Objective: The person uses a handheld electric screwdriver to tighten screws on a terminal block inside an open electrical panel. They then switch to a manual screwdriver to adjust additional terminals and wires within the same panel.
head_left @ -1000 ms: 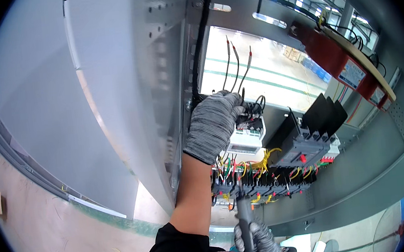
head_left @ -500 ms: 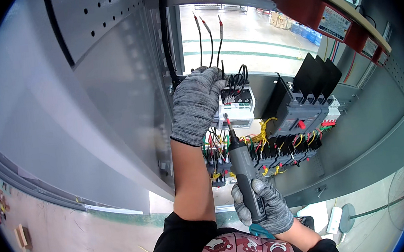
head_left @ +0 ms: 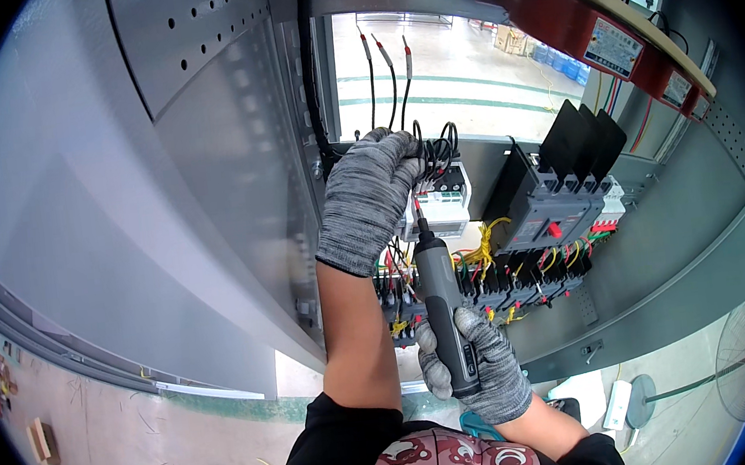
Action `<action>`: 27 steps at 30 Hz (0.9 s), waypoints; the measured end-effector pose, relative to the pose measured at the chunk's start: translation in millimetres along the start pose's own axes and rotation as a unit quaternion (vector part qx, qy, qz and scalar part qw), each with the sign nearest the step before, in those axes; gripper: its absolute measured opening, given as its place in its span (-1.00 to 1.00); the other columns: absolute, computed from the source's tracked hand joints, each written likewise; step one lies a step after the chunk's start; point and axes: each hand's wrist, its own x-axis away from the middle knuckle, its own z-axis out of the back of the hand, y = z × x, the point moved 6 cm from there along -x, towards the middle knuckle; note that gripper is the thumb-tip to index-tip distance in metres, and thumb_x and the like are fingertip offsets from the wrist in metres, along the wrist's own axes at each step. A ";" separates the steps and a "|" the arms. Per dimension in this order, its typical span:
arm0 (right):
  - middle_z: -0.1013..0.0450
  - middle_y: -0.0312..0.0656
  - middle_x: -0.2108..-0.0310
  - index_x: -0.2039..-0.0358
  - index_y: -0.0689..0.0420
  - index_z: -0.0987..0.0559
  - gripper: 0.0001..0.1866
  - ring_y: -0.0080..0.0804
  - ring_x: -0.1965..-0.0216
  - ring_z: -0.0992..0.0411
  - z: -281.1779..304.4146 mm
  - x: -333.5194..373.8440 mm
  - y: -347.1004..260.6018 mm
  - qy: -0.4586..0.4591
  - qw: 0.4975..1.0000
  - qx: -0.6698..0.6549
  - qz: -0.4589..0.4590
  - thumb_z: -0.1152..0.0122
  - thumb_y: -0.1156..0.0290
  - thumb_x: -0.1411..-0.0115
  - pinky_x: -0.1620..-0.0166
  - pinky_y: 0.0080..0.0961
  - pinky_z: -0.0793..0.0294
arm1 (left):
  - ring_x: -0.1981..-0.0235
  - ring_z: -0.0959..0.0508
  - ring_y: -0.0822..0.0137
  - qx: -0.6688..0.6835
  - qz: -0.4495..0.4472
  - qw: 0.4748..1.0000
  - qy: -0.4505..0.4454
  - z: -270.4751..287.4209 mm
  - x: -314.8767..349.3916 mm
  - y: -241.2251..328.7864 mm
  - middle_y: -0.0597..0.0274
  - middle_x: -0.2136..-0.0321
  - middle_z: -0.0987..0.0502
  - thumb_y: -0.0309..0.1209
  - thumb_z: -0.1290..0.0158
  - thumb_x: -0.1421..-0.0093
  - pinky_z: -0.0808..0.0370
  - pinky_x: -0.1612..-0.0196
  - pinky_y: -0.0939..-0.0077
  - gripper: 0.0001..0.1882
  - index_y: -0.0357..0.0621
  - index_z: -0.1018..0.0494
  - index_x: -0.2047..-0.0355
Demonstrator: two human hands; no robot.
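Both my hands wear grey striped knit gloves. My right hand (head_left: 481, 362) is wrapped round a dark grey electric screwdriver (head_left: 439, 284), whose red-sleeved bit (head_left: 418, 209) points up at the front of a white electrical module (head_left: 445, 216). The bit's tip reaches the module's terminals close to my left fingers; whether it sits on a screw I cannot tell. My left hand (head_left: 364, 197) is closed on black wires (head_left: 393, 94) at the module's top left. Three of their ends, with red sleeves, stick up above the glove. Looped black wires (head_left: 441, 148) lie beside my fingertips.
A grey circuit breaker (head_left: 552, 214) with black barriers stands right of the module. Below runs a row of small breakers (head_left: 523, 285) with coloured wires. A red bar-shaped part (head_left: 568, 21) crosses the upper right. Grey cabinet walls (head_left: 228, 157) enclose the left side.
The screwdriver's bit has moved up to the module's terminals, and its body has shifted slightly left with my right hand. My left hand has barely moved, still on the wires.
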 end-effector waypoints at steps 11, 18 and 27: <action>-0.43 -0.19 0.41 0.19 0.21 -0.40 -0.57 -0.45 0.58 -0.45 11.4 5.5 1.4 0.035 0.999 0.036 0.014 0.04 0.03 -0.27 0.60 -0.57 -0.45 | 0.45 -0.48 0.46 0.028 0.021 0.999 -0.039 -2.8 11.8 -7.6 0.22 0.49 -0.48 -0.48 -0.11 -0.08 -0.48 0.24 0.57 -0.71 -0.34 -0.44 0.18; -0.43 -0.20 0.42 0.20 0.23 -0.40 -0.58 -0.46 0.57 -0.48 10.9 8.3 1.4 -0.014 1.000 0.013 0.016 0.01 0.06 -0.26 0.61 -0.58 -0.51 | 0.42 -0.43 0.53 0.122 0.050 0.990 -0.042 -2.1 9.8 -4.8 0.30 0.49 -0.49 -0.53 -0.14 -0.06 -0.43 0.27 0.63 -0.77 -0.32 -0.46 0.24; -0.45 -0.24 0.48 0.16 0.10 -0.41 -0.71 -0.46 0.62 -0.46 4.5 5.6 6.3 -0.012 1.000 0.005 0.003 0.04 0.15 -0.30 0.61 -0.55 -0.48 | 0.55 -0.30 0.49 0.077 0.022 0.993 -0.087 -7.5 -3.0 1.2 0.31 0.59 -0.38 -0.42 -0.24 0.08 -0.33 0.42 0.57 -0.77 -0.28 -0.46 0.45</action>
